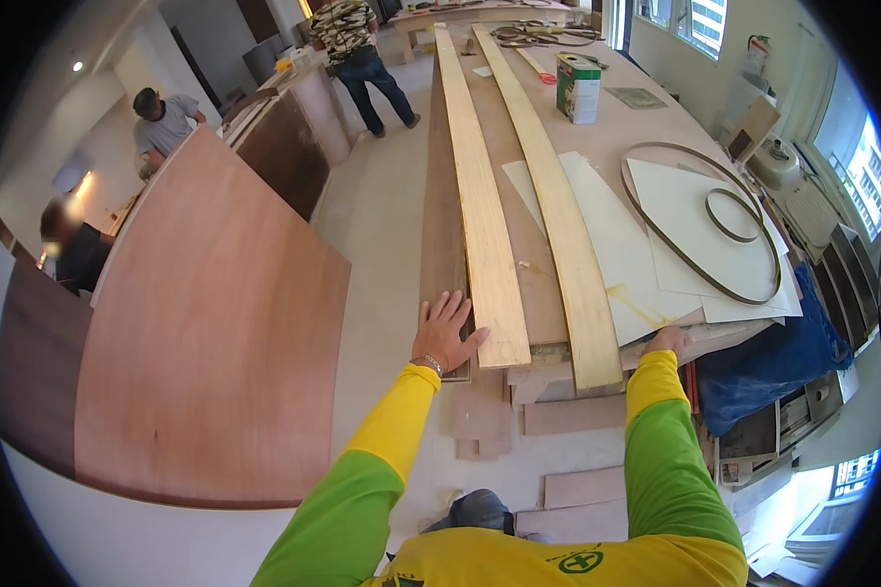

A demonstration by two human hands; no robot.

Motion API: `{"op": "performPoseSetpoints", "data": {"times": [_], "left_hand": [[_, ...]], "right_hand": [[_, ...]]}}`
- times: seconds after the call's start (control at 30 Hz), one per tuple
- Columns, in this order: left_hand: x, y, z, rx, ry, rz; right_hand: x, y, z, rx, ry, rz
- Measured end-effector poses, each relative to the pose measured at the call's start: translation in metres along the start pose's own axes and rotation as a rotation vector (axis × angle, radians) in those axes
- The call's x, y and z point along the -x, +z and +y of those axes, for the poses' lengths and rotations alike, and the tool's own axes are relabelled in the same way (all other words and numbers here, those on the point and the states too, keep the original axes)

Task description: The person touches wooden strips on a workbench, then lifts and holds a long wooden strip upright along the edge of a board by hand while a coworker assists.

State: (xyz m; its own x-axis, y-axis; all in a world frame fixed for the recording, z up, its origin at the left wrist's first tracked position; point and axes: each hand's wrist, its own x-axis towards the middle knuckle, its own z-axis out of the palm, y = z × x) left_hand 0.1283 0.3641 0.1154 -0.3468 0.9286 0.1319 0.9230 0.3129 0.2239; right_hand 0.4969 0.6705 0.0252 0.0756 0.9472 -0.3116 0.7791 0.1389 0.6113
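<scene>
Two long pale wooden strips run lengthwise along the workbench, a left strip (485,210) and a right strip (558,210). My left hand (446,333) lies with its fingers spread on the bench's left edge, its thumb against the near end of the left strip. My right hand (669,340) is at the bench's near edge, to the right of the right strip; its fingers are too small and partly hidden to tell their pose. White sheets (607,240) lie on the bench under and beside the right strip, with a large thin brown hoop (646,220) on top.
A green and white can (579,90) stands on the bench (636,132) near red-handled scissors (546,77). A large reddish wooden panel (215,333) stands at left. Three people are at the back and left. Blue plastic sheeting (768,362) hangs at right; boards (582,489) lie on the floor.
</scene>
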Motion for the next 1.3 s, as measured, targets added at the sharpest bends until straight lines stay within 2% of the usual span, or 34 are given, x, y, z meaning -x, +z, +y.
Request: {"op": "performPoseSetpoints", "data": {"times": [0.4,0.53,0.63,0.7,0.73,0.8,0.83,0.9,0.93,1.0,1.1,1.23,1.3], "left_hand": [[-0.001,0.008,-0.006,0.036,0.022,0.077],[-0.002,0.010,-0.008,0.065,0.014,0.082],[-0.004,0.015,-0.009,0.080,-0.016,0.101],[-0.005,0.012,-0.002,-0.106,-0.368,0.237],[-0.007,0.014,-0.004,-0.107,-0.373,0.217],[-0.016,0.017,-0.008,-0.002,-0.681,0.340],[-0.018,0.017,-0.010,-0.003,-0.683,0.326],[-0.020,0.012,-0.015,0.296,-0.733,0.269],[-0.020,0.012,-0.018,0.295,-0.736,0.262],[-0.021,0.023,-0.028,0.471,-0.690,0.383],[-0.019,0.033,-0.038,0.504,-0.667,0.429],[-0.019,0.026,-0.031,0.467,-0.643,0.404],[-0.020,0.023,-0.028,0.395,-0.632,0.318]], "right_hand": [[0.030,-0.031,0.010,0.013,-0.029,-0.126],[-0.002,-0.009,0.000,0.060,-0.062,-0.163],[-0.003,0.003,-0.005,0.100,-0.001,-0.075],[0.037,-0.032,0.010,0.081,-0.085,-0.047],[0.034,-0.036,0.012,0.025,-0.065,-0.128],[0.031,-0.036,0.011,0.052,-0.083,-0.149],[0.030,-0.035,0.011,0.071,-0.096,-0.153],[0.030,-0.034,0.011,0.084,-0.111,-0.150],[0.030,-0.034,0.011,0.087,-0.122,-0.136],[0.034,-0.038,0.014,0.082,-0.139,-0.123],[0.020,-0.031,0.011,0.062,-0.114,-0.154],[-0.020,0.001,-0.004,0.168,-0.088,-0.189],[0.005,-0.019,0.007,0.051,-0.132,-0.177]]}}
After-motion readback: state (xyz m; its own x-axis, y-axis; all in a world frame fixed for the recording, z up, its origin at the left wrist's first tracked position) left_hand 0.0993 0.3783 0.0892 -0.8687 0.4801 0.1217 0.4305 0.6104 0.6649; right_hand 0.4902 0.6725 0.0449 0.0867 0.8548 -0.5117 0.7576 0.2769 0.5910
